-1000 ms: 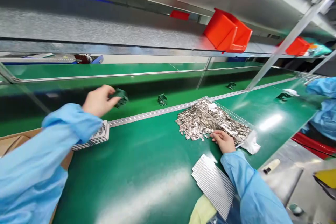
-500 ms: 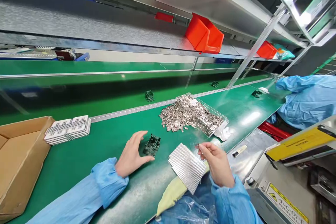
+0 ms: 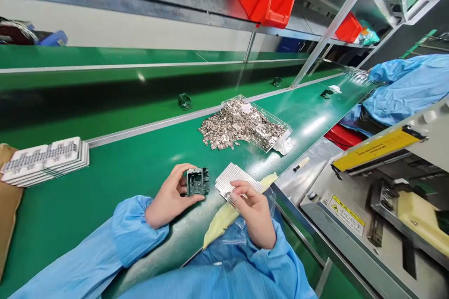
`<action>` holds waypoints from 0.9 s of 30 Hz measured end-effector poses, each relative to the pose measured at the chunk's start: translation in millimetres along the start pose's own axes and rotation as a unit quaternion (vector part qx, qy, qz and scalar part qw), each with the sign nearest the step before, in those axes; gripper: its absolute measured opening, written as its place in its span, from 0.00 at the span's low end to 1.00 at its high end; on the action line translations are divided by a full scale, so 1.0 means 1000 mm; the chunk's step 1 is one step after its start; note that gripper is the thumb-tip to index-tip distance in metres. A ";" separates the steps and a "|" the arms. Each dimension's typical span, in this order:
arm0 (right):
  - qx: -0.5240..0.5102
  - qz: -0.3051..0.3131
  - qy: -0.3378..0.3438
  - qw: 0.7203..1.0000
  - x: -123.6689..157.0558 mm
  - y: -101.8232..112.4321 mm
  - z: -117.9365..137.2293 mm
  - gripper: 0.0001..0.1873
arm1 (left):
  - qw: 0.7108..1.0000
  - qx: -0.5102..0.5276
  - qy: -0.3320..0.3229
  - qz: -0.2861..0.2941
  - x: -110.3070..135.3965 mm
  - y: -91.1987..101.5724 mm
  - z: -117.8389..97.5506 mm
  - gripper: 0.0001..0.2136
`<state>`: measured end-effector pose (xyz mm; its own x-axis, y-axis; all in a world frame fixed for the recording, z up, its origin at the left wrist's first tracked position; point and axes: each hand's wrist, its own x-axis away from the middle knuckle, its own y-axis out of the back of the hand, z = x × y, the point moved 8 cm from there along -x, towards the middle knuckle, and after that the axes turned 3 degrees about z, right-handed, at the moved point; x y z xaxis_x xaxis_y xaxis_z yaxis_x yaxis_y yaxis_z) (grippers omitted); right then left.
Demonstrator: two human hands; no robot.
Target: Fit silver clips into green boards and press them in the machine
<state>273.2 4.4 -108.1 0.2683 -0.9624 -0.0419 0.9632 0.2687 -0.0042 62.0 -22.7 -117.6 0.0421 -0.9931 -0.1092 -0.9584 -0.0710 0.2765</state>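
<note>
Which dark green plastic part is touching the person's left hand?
The dark green plastic frame on the near side of the green belt, held by the left hand. The other dark green parts stand farther away, touching no hand.

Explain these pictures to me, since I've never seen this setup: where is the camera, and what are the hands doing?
There is no machine here: these are a person's own bare hands in light blue sleeves, seen from a camera worn on the head. The left hand holds a dark green plastic holder, and the right hand touches a sheet of ribbed silver metal strips. On the green workbench lie a clear plastic tray heaped with small silvery metal pieces and a stack of white printed cards.
</note>
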 end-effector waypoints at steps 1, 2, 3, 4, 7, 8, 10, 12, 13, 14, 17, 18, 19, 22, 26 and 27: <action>0.004 0.001 0.003 1.000 0.002 -0.004 0.000 0.12 | 0.999 0.042 0.011 0.008 0.005 -0.007 -0.002 0.27; 0.008 0.003 0.006 1.000 0.004 -0.009 0.001 0.11 | 0.997 0.077 0.022 0.022 0.009 -0.015 -0.004 0.27; 0.014 0.007 0.009 1.000 0.005 -0.014 0.002 0.10 | 0.993 0.107 0.033 0.038 0.012 -0.022 -0.006 0.27; 0.022 0.010 0.011 1.000 0.007 -0.019 0.002 0.09 | 0.989 0.130 0.043 0.054 0.014 -0.028 -0.007 0.27; 0.048 0.013 0.013 0.999 0.010 -0.031 0.004 0.07 | 0.980 0.171 0.058 0.079 0.017 -0.037 -0.009 0.25; 0.053 0.010 0.013 0.998 0.010 -0.034 0.005 0.06 | 0.980 0.174 0.059 0.081 0.017 -0.038 -0.010 0.25; 0.054 0.003 0.017 0.998 0.010 -0.039 0.006 0.06 | 0.980 0.174 0.059 0.078 0.018 -0.038 -0.009 0.23; 0.054 -0.003 0.021 0.998 0.010 -0.043 0.007 0.05 | 0.980 0.175 0.060 0.079 0.019 -0.039 -0.008 0.23; 0.054 -0.007 0.023 0.998 0.010 -0.044 0.007 0.05 | 0.979 0.177 0.060 0.080 0.020 -0.039 -0.007 0.22; 0.055 -0.012 0.024 0.998 0.010 -0.044 0.007 0.05 | 0.978 0.180 0.060 0.082 0.021 -0.040 -0.007 0.22; 0.054 -0.024 0.021 0.998 0.010 -0.043 0.005 0.05 | 0.977 0.186 0.059 0.087 0.024 -0.043 -0.006 0.22; 0.053 -0.026 0.020 0.998 0.011 -0.043 0.005 0.05 | 0.977 0.186 0.057 0.088 0.024 -0.044 -0.006 0.22; 0.053 -0.026 0.020 0.998 0.011 -0.042 0.004 0.05 | 0.977 0.184 0.056 0.090 0.025 -0.045 -0.006 0.22; 0.055 -0.024 0.020 0.998 0.013 -0.042 0.005 0.05 | 0.978 0.181 0.053 0.092 0.025 -0.045 -0.006 0.22; 0.052 -0.026 0.016 0.998 0.014 -0.041 0.004 0.05 | 0.977 0.179 0.059 0.097 0.025 -0.046 -0.007 0.22; 0.051 -0.027 0.015 0.998 0.014 -0.041 0.004 0.05 | 0.977 0.176 0.060 0.099 0.025 -0.046 -0.007 0.22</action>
<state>237.5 -19.8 -104.8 0.2170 -0.9733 -0.0751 0.9732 0.2097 0.0940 108.7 -45.2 -126.6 -0.1414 -0.9894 0.0326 -0.9880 0.1389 -0.0679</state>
